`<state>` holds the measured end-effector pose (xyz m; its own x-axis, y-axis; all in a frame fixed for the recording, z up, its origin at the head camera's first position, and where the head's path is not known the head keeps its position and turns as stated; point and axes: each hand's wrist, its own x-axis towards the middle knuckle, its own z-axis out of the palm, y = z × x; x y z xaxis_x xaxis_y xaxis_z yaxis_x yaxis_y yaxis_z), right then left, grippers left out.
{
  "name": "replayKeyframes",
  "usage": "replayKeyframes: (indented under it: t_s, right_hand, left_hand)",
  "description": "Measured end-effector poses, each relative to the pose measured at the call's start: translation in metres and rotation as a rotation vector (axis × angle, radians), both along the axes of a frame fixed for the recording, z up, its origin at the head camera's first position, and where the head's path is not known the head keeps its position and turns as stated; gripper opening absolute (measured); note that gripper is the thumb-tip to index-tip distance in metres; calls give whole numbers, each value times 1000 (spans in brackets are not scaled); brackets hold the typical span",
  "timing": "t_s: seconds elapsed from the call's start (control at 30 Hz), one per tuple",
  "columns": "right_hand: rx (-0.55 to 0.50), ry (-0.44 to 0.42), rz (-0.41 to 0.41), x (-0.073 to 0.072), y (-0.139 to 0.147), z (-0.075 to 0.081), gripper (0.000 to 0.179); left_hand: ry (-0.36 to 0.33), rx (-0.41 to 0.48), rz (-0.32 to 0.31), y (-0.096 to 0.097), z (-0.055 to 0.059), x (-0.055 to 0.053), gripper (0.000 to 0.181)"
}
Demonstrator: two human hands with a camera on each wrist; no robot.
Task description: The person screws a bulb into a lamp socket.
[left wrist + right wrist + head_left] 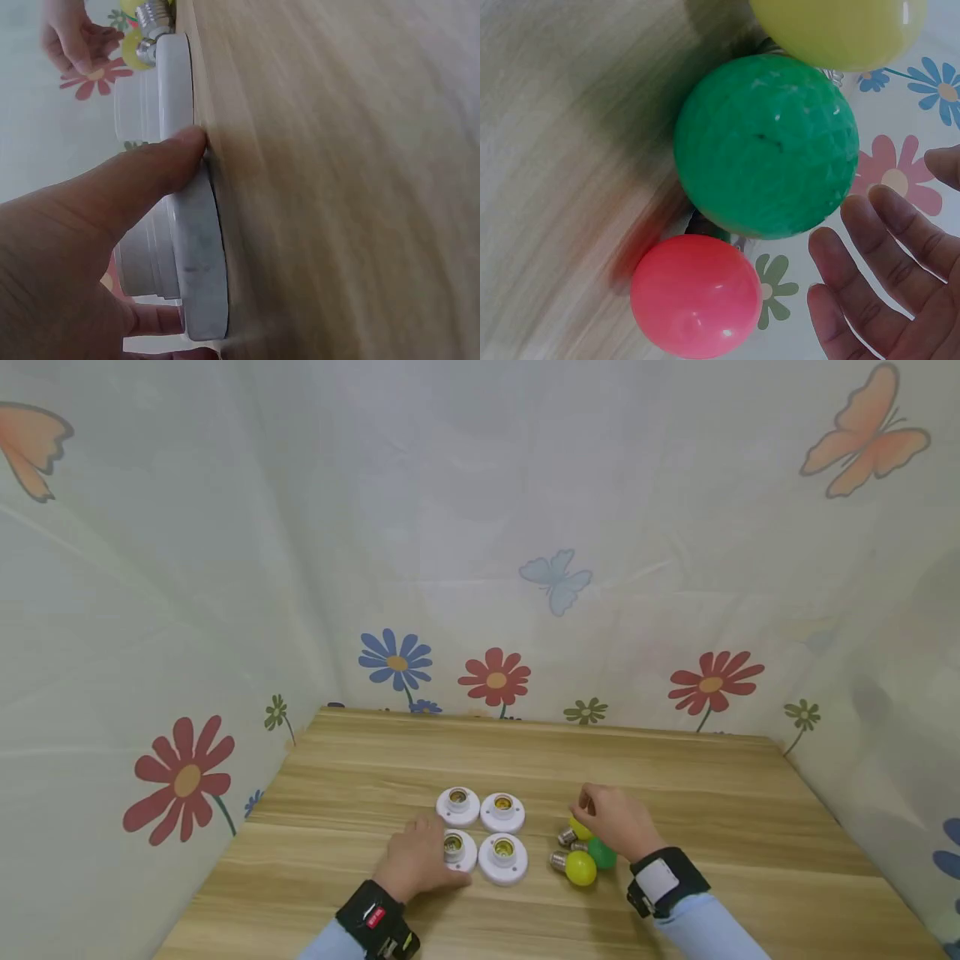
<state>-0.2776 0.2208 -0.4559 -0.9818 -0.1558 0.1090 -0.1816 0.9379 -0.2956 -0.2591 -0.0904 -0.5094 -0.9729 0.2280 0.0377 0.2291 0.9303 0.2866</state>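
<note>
Several round white lamp sockets stand close together on the table. My left hand (418,860) holds the near-left socket (468,858) by its base, the thumb on its near edge and the fingers around its far side. The near-right socket (503,867), far-left socket (457,817) and far-right socket (503,821) sit beside it. My right hand (618,821) hovers over a cluster of bulbs with loosely bent fingers, nothing between them. Among these are a near yellow bulb (581,868), a green bulb (602,853) and a far yellow bulb (580,829). A red bulb (696,297) shows only in the right wrist view.
The wooden table (360,760) carries the sockets at its middle and the bulbs to their right. A pale curtain (450,485) printed with flowers and butterflies surrounds the table's back and sides.
</note>
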Motion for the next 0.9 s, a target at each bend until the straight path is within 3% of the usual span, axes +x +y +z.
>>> replayKeyframes:
  t_s: [0.1, 0.2, 0.4, 0.5, 0.57, 0.7, 0.9]
  right_hand:
    - [5, -3, -2, 0, 1, 0, 19]
    - [2, 0, -5, 2, 1, 2, 19]
    - [10, 7, -8, 3, 3, 2, 19]
    - [10, -3, -19, 3, 3, 2, 20]
    - [6, -7, -21, 3, 3, 2, 20]
    - [1, -7, -24, 3, 3, 1, 20]
    - [1, -12, -31, 2, 2, -1, 21]
  left_hand:
    - [-13, 1, -3, 1, 2, -2, 100]
    - [-56, 39, -33, 1, 15, -4, 91]
    - [-141, 99, -86, 6, 66, -9, 70]
    - [-95, 156, -97, 15, 89, -15, 71]
    - [-50, 240, -108, 22, 100, -20, 73]
    - [49, 430, -138, 39, 108, -31, 76]
    - [147, 594, -126, 60, 97, -46, 86]
